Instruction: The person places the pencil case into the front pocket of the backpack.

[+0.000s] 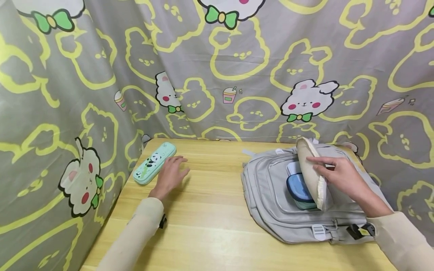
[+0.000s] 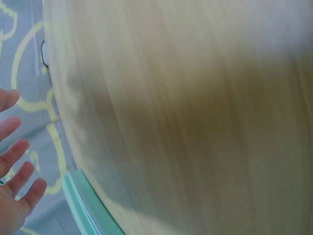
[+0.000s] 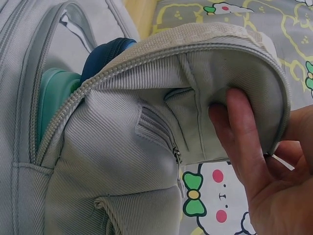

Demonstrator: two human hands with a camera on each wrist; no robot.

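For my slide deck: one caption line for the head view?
Right hand holds open the grey backpack flap; left hand rests by a panda pencil case.

Home-style setup, I'd say, probably a child's study corner. Light wooden bench [image 1: 217,226] hemmed on three sides by grey cartoon-rabbit cloth [image 1: 237,75]. School gear on it: grey backpack [image 1: 271,195], panda pencil case [image 1: 154,162]. Left wrist view too blurred to add more.
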